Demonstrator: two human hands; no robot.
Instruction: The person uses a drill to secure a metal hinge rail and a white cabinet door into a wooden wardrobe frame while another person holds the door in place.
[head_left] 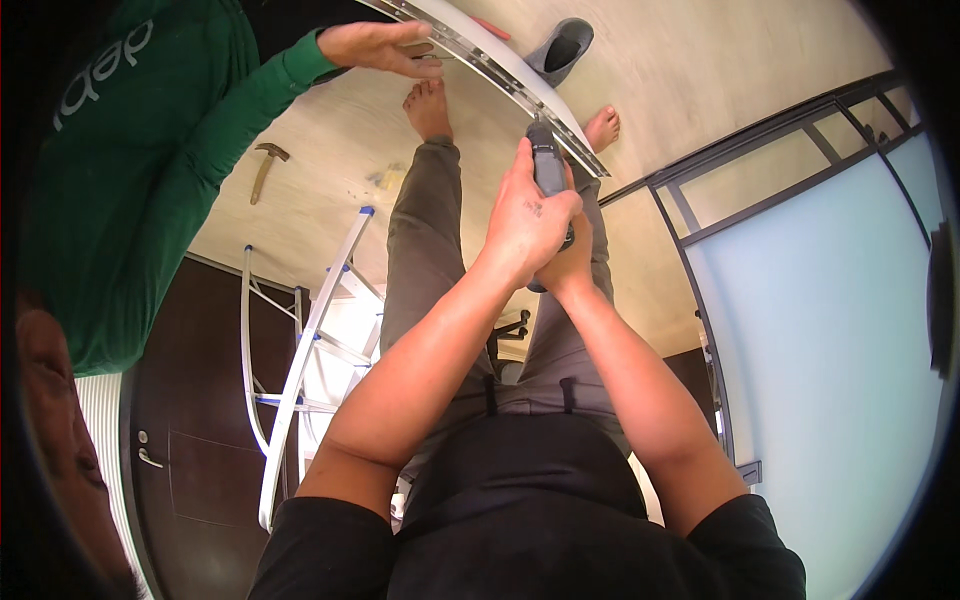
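Both hands are closed round a dark grey cordless drill (547, 165) that points away from me. My left hand (528, 222) wraps over its near side and partly covers it. Behind and below, my right hand (568, 262) grips what looks like the handle, mostly hidden by the left. The drill's tip meets, or nearly meets, the right-hand part of a long metal rail (478, 62) with holes and slots. This rail runs along the edge of a curved white panel (505, 55). Near its left part is a co-worker's hand (380, 47), fingers stretched out.
The co-worker in a green sleeve (235, 110) leans in from the left. A hammer (265, 172) lies on the floor, and a stepladder (310, 350) stands left of my legs. A grey slipper (562, 50) lies beyond the panel. At right is a black-framed frosted glass partition (810, 290).
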